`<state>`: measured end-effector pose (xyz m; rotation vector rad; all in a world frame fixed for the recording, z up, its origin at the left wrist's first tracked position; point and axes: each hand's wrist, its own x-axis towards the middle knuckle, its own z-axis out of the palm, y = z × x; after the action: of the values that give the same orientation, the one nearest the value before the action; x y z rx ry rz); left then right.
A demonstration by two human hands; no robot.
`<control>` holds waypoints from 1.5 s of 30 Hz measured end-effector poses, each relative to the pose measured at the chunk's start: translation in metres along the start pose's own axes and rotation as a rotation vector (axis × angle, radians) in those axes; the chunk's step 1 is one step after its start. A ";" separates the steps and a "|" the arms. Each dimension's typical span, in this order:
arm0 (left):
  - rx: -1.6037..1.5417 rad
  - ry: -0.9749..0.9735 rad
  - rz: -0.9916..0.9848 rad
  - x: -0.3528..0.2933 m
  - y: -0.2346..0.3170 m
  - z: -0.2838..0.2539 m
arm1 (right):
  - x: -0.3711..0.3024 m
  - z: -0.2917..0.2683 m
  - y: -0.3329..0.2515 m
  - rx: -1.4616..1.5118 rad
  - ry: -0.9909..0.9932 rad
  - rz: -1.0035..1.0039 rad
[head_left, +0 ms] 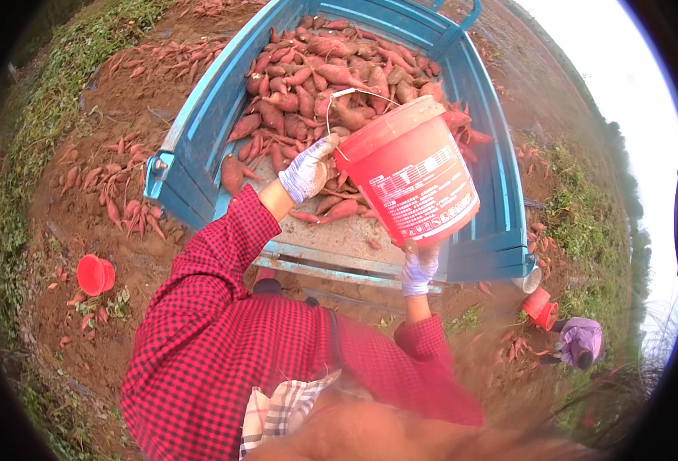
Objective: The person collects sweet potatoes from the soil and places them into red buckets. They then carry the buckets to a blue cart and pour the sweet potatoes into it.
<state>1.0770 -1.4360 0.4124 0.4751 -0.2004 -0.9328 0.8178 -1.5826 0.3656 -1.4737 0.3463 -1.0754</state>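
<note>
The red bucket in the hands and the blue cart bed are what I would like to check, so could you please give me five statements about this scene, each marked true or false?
1. The left hand is by the rim of the red bucket and the right hand is at its base. True.
2. The bucket stands upright on the soil. False: it is held up, tilted.
3. Reddish sweet potatoes are heaped in the blue cart bed. True.
4. The sleeves are plain blue. False: the sleeves are red and black check.
5. The other person in view wears green. False: the other person wears a light purple top.
</note>
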 end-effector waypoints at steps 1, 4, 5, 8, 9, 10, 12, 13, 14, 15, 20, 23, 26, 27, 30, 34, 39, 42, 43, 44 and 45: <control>0.016 0.061 -0.057 -0.024 -0.010 -0.010 | -0.023 -0.013 0.001 0.018 -0.029 0.080; 0.124 0.352 0.003 -0.097 -0.045 -0.042 | -0.076 -0.041 0.009 -0.084 -0.136 0.205; 0.192 0.322 0.089 -0.124 -0.056 -0.052 | -0.088 -0.045 0.015 -0.057 -0.139 0.288; 0.178 0.564 0.127 -0.204 -0.077 -0.077 | -0.121 -0.048 0.037 -0.044 -0.247 0.434; 0.177 0.585 0.145 -0.230 -0.082 -0.082 | -0.130 -0.047 0.043 -0.061 -0.303 0.516; 0.179 0.632 0.137 -0.254 -0.085 -0.086 | -0.137 -0.045 0.050 -0.063 -0.352 0.592; 0.203 0.714 0.178 -0.295 -0.086 -0.090 | -0.148 -0.034 0.064 -0.246 -0.582 0.608; 0.229 0.749 0.223 -0.313 -0.086 -0.092 | -0.151 -0.029 0.069 -0.362 -0.714 0.607; 0.257 0.778 0.267 -0.329 -0.084 -0.095 | -0.154 -0.022 0.073 -0.499 -0.825 0.630; 0.265 0.790 0.319 -0.344 -0.082 -0.099 | -0.157 -0.015 0.076 -0.573 -0.913 0.772; 0.388 1.074 0.543 -0.414 -0.068 -0.131 | -0.166 0.026 0.076 -0.742 -1.215 0.697; 0.329 1.260 0.603 -0.463 -0.057 -0.159 | -0.168 0.062 0.073 -0.777 -1.326 0.669; 0.398 1.453 0.553 -0.526 -0.048 -0.185 | -0.167 0.103 0.071 -0.792 -1.432 0.524; 0.362 1.564 0.531 -0.546 -0.048 -0.193 | -0.169 0.120 0.072 -0.789 -1.449 0.548; 0.265 1.742 0.651 -0.607 -0.053 -0.223 | -0.178 0.172 0.075 -0.852 -1.542 0.478; -0.100 1.782 0.988 -0.685 -0.073 -0.278 | -0.194 0.235 0.074 -0.824 -1.675 0.515; -0.372 1.997 1.036 -0.763 -0.108 -0.325 | -0.218 0.308 0.074 -0.961 -1.838 0.353; -0.577 1.920 1.006 -0.794 -0.125 -0.327 | -0.234 0.343 0.074 -1.020 -1.864 0.359; -0.641 1.927 1.017 -0.800 -0.128 -0.326 | -0.240 0.355 0.073 -0.993 -1.886 0.323; -0.745 1.900 1.052 -0.803 -0.131 -0.324 | -0.245 0.365 0.072 -0.968 -1.901 0.287; -0.747 1.913 1.069 -0.805 -0.132 -0.323 | -0.251 0.375 0.069 -0.966 -1.941 0.255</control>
<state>0.6274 -0.7521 0.0956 0.2983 1.4606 0.7405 0.9998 -1.1786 0.2558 -2.4656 -0.4373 1.1454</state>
